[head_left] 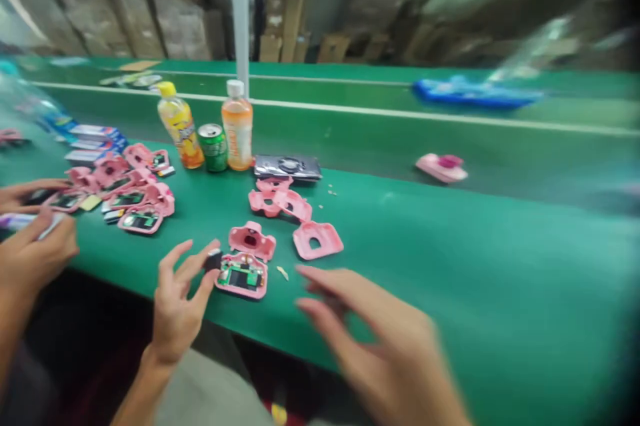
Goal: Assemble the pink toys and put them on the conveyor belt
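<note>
My left hand [179, 303] pinches a small black part [213, 261] between its fingers and thumb, just left of a pink toy camera shell holding a green circuit board [241, 277]. Behind that shell lies an empty pink camera front [252, 241]. My right hand [383, 339] is blurred by motion above the green bench [430, 266], its fingers apart and nothing visible in them. The nearest thing to it is a pink shell with a square-arched opening [317, 240]. A tiny pale scrap [283, 273] lies between my hands.
A co-worker's hands [35, 239] work at the far left beside several pink shells with circuit boards. Two drink bottles [237, 126], a green can [213, 147] and a dark packet [287, 167] stand behind. A blue tray [475, 94] sits on the conveyor belt.
</note>
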Demonstrator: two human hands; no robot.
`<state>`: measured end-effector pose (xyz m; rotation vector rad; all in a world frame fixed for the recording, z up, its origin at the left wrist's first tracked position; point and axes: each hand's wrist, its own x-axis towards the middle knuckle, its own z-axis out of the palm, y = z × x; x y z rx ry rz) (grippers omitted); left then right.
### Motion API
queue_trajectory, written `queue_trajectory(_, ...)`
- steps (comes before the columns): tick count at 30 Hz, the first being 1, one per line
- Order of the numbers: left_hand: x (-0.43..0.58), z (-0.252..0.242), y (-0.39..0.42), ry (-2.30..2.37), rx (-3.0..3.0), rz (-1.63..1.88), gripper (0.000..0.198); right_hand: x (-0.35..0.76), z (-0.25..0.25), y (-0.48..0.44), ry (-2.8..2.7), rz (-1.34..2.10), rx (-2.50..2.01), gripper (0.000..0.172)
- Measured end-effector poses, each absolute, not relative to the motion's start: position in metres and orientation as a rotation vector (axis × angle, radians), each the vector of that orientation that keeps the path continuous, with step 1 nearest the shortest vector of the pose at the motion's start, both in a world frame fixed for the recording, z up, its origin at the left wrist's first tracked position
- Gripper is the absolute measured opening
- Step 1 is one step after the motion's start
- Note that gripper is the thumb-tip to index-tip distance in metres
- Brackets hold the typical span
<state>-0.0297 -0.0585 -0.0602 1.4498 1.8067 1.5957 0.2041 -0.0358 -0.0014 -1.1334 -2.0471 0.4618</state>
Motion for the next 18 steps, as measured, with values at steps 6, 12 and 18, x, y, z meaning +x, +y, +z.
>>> queue_trajectory(6, -0.017, -0.066, -0.067, 1.961, 1.809, 1.627, 0.039, 0.128, 0.013, 0.008, -2.27, 0.861, -0.938, 0.012)
queue_trajectory(12, -0.017, -0.058, -0.058, 1.27, 2.0, 1.562, 0.025, 0.165, 0.004, 0.004, -2.176, 1.158, -0.863, 0.008)
queue_trajectory(18, -0.027, -0.048, -0.051, 1.212, 1.731, 1.434, 0.03, 0.179, -0.013, 0.021, -2.342, 1.065, -0.721, 0.021)
